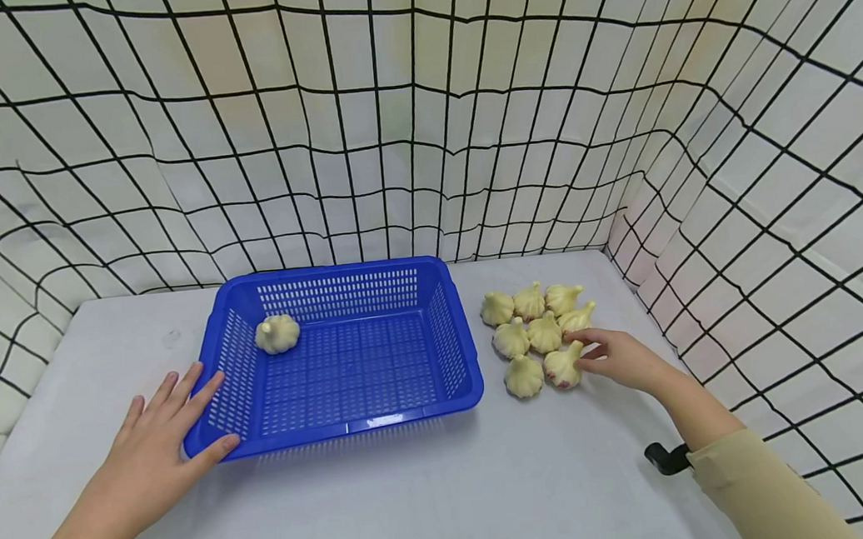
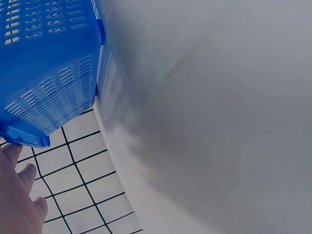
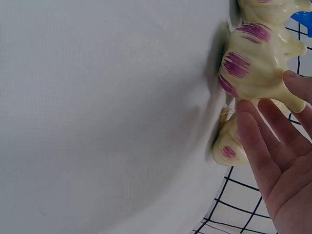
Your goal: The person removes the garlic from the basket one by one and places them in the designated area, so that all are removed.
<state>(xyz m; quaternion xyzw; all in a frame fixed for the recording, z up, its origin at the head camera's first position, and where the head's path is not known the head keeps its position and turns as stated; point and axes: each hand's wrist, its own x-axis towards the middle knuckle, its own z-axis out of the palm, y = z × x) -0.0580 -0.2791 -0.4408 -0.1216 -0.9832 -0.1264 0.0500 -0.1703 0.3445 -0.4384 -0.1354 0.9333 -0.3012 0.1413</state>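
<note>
In the head view my left hand (image 1: pixel 154 447) lies with spread fingers at the left rim of a blue plastic basket (image 1: pixel 382 424). Its fingertips also show below the basket's corner in the left wrist view. One garlic bulb (image 1: pixel 277 334) sits inside the basket, toward the left. To the right, several more garlic bulbs (image 1: pixel 544 332) stand close together on the table. My right hand (image 1: pixel 618 360) reaches the nearest right garlic bulb (image 3: pixel 251 63), which has purple streaks. Thumb and fairly straight fingers lie on either side of its stem; the bulb still rests on the table.
A white-covered table (image 1: pixel 432 495) bears everything. Black grid netting (image 1: pixel 378 148) over white cloth rises behind it and along both sides. A black fitting (image 1: pixel 666 458) sits at the right wrist, beside the beige sleeve (image 1: pixel 754 481).
</note>
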